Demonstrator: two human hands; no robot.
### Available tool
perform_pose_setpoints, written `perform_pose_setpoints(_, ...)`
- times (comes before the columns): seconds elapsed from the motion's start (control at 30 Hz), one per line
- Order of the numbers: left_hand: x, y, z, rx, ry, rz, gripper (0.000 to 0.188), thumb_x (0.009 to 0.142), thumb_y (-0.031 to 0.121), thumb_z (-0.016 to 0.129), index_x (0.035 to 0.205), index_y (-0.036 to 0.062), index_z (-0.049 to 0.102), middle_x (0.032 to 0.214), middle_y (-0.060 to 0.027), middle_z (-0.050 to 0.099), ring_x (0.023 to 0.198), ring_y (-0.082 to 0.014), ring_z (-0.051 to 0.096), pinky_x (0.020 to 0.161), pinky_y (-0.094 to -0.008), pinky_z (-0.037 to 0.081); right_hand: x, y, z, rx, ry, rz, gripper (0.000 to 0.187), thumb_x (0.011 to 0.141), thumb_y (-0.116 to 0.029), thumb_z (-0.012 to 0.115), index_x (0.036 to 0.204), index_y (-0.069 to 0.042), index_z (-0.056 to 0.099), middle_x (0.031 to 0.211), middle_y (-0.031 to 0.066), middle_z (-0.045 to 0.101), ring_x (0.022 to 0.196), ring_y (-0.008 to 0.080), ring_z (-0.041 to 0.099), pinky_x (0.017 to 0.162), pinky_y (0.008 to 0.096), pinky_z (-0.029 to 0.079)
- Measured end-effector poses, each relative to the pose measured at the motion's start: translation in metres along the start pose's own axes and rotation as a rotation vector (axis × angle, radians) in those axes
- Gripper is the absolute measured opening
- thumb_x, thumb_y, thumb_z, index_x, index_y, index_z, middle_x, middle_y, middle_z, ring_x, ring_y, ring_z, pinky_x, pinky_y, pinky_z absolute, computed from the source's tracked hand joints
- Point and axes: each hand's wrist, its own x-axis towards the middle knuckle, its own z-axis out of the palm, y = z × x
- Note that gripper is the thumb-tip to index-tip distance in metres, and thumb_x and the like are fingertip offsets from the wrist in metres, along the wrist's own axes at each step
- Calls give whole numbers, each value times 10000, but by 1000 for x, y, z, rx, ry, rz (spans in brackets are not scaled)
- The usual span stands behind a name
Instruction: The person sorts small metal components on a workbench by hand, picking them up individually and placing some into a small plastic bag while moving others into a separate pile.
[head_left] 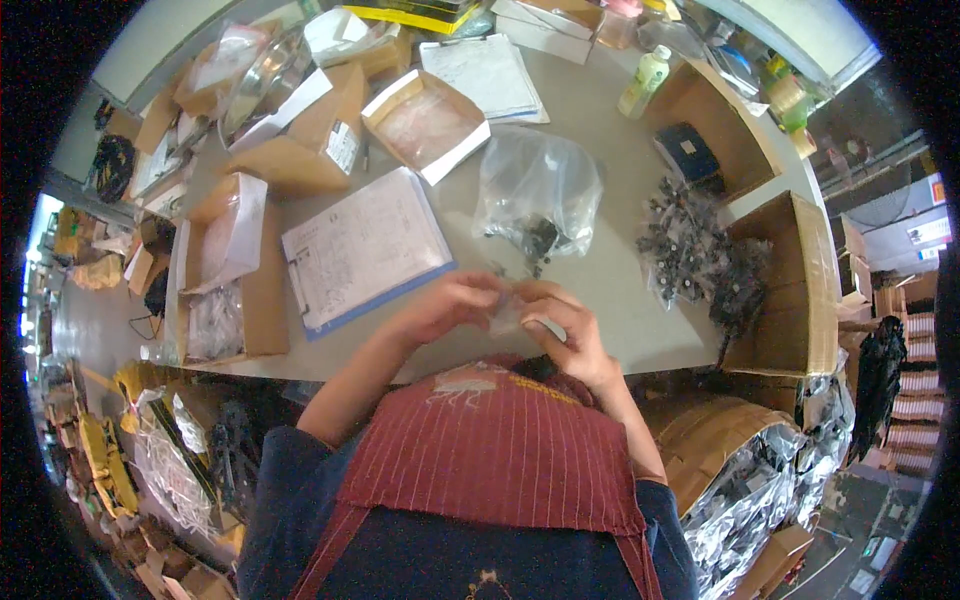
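A small, thin, clear plastic bag (507, 316) sits between the left hand (455, 303) and right hand (572, 328), pinched in the partly curled fingers of both. Just beyond, a limp, translucent larger bag (540, 178) with small black pieces (540, 240) rests on the smooth grey worktop (625, 310). Both forearms angle inward.

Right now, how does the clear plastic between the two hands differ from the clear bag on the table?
Size: the clear plastic is small; the clear bag is much larger.
Place: the clear plastic is held between the left hand and right hand; the clear bag lies on the table, small dark parts at its near end.
Both look transparent.
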Motion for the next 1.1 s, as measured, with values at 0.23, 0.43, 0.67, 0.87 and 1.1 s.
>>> perform_pose_setpoints(0.23, -5, 18, 30, 101, 286, 158, 261, 888, 186, 679, 1097, 42, 620, 974, -49, 637, 847, -143, 611, 672, -294, 500, 5, -11, 11, 680, 197, 745, 564, 946, -148, 636, 1449, -61, 398, 1318, 106, 577, 1191, 248, 558, 1030, 413, 427)
perform_pose_setpoints(0.43, -4, 14, 35, 142, 324, 283, 311, 855, 77, 706, 1142, 15, 603, 1010, -71, 648, 870, -152, 621, 680, -300, 512, 7, 0, 23, 707, 274, 665, 352, 934, -32, 637, 1261, -19, 506, 1050, 76, 632, 941, 193, 634, 835, 318, 518)
perform_pose_setpoints(0.67, -12, 15, 44, 290, 353, 340, 329, 864, 68, 702, 1163, 17, 574, 993, -66, 655, 849, -143, 619, 744, -295, 510, 11, -17, 13, 694, 350, 616, 377, 906, 3, 640, 1263, -8, 520, 1064, 93, 634, 947, 180, 628, 843, 327, 511)
perform_pose_setpoints(0.87, -19, 31, 56, 482, 332, 473, 294, 892, 92, 709, 1146, 18, 581, 991, -55, 671, 867, -113, 625, 807, -281, 497, 9, -18, 14, 844, 185, 644, 333, 942, -64, 647, 1246, -20, 520, 1095, 76, 607, 933, 150, 613, 804, 303, 520)
perform_pose_setpoints(1.1, -23, 23, 47, 265, 300, 350, 250, 900, 116, 688, 1117, 20, 611, 955, -71, 672, 863, -127, 631, 752, -288, 511, 7, -21, 14, 810, 285, 639, 242, 945, -36, 623, 1181, -9, 576, 1027, 68, 655, 900, 144, 624, 801, 294, 505)
